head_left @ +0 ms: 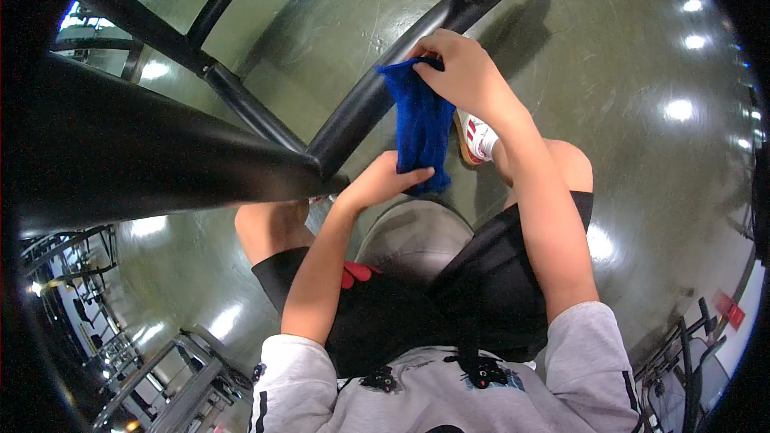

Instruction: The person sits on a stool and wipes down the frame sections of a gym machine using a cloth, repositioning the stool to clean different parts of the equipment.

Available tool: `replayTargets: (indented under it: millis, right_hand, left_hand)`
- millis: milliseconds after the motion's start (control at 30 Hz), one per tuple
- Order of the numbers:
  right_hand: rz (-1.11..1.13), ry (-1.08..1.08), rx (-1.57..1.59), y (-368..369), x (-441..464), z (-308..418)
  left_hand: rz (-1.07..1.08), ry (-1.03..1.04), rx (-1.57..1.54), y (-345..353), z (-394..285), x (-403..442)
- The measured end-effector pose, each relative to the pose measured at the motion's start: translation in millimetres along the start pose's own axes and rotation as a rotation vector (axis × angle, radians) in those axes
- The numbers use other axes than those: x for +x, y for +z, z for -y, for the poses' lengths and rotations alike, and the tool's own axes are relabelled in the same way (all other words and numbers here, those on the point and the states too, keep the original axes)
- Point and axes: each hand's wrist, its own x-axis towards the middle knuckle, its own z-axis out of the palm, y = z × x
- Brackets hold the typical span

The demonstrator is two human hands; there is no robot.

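A blue cloth (423,124) hangs between my two hands, in front of the black metal frame. My right hand (459,70) pinches its top edge between thumb and fingers. Lower down, my left hand (387,182) grips the cloth near its bottom end, with the thumb across the front and the other fingers partly hidden behind it. Below the cloth is a rounded grey seat (415,232) between my knees.
Thick black tubes (377,84) of a frame run across the front and left. A white shoe (475,140) stands on the glossy floor (642,160). Something red (357,274) lies at my left thigh. More metal equipment (180,377) is at the lower left.
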Motion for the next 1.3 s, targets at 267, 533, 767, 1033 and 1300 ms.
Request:
replayTargets:
  millis: [267, 533, 767, 1033, 1300]
  right_hand:
    - [-0.408, -0.360, -0.106, 22, 21, 37]
    - [-0.199, -0.112, -0.255, 38, 10, 0]
    - [0.163, -0.081, -0.643, 47, -27, -13]
    - [0.398, 0.386, -0.540, 103, -47, -37]
    - [0.370, 0.883, 0.699, 147, -28, -69]
  left_hand:
    - [-0.597, 0.228, -0.655, -24, -13, 6]
    - [-0.839, 0.114, -0.226, -27, 29, 12]
    - [-1.038, 0.213, 0.472, -13, 6, 3]
    - [-0.781, 0.210, 0.956, -16, 14, 5]
    - [-0.839, -0.134, 1.223, -20, 14, -6]
